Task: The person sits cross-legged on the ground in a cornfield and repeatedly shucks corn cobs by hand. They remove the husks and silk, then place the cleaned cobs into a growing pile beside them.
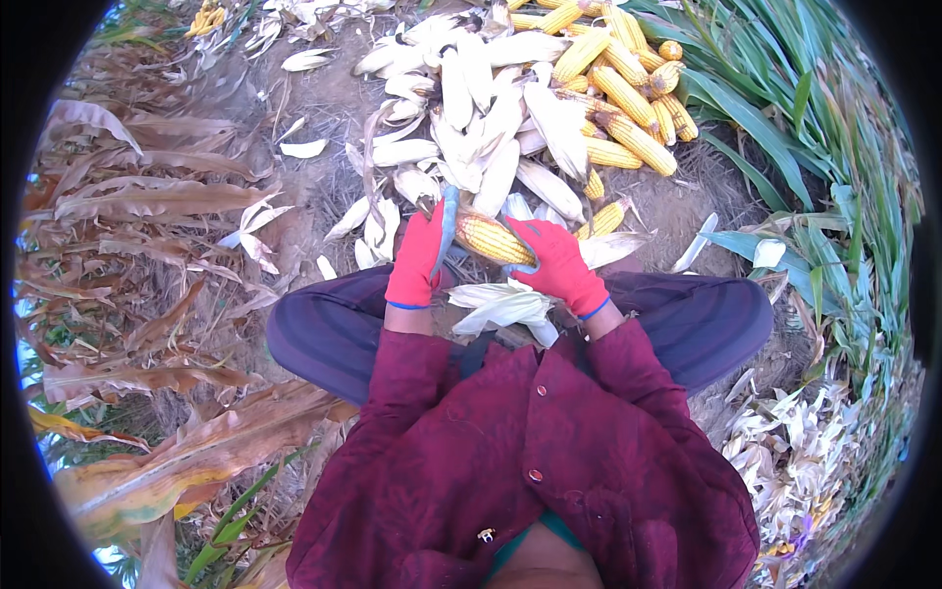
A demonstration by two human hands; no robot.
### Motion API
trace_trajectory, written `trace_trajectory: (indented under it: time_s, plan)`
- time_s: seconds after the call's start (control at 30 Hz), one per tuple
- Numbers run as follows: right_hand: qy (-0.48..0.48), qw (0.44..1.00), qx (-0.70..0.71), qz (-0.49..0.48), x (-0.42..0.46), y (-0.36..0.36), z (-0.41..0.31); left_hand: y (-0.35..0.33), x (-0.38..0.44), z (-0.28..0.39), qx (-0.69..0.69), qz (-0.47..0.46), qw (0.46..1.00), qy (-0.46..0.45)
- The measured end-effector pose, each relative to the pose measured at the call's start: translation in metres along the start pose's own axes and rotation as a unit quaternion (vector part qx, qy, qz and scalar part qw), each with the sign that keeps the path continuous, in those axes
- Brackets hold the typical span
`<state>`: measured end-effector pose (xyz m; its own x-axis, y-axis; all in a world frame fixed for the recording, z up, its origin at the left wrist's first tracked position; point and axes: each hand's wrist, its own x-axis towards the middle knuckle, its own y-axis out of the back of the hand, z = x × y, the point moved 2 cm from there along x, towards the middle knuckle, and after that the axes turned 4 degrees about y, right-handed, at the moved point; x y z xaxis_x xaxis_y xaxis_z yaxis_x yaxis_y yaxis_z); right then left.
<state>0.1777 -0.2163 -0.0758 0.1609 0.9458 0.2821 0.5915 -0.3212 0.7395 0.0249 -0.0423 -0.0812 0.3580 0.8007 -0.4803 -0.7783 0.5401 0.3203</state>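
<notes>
A husked ear of yellow corn [494,237] lies slantwise between my two gloved hands, above my lap. My right hand [557,261], in a red glove with a grey palm, is closed around its lower right end. At the upper left end is my left hand [422,250], in a matching glove, its palm side against the ear. The left fingers point away from me; whether they grip is hidden. Just below the ear, loose pale husks [508,308] rest between my crossed legs. A partly bare ear [605,219] lies on the ground beyond my right hand.
Ahead is a heap of ears in pale husks [456,96], with bare yellow ears [625,88] piled to its right. Dry brown corn leaves [154,199] cover the left side. Green stalks and leaves [787,110] line the right; husk scraps [780,449] lie behind my right knee.
</notes>
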Motion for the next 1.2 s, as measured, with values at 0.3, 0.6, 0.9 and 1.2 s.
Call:
trace_trajectory:
  time_s: [0.3, 0.6, 0.9, 1.2]
  plan:
    - [0.011, 0.999, 0.041, 0.023, 0.007, 0.032, -0.009, -0.003, -0.025, 0.026, -0.199, 0.002, 0.968, -0.151]
    - [-0.044, 0.961, 0.272, -0.007, 0.004, 0.035, -0.009, -0.015, -0.028, 0.015, -0.53, -0.329, 0.78, 0.048]
    - [-0.21, 0.637, 0.734, 0.108, -0.008, -0.032, -0.017, -0.054, -0.042, 0.046, -0.715, -0.368, 0.589, 0.079]
    - [-0.223, 0.675, 0.655, 0.256, 0.002, 0.012, 0.013, -0.055, -0.041, 0.04, -0.536, -0.103, 0.832, 0.099]
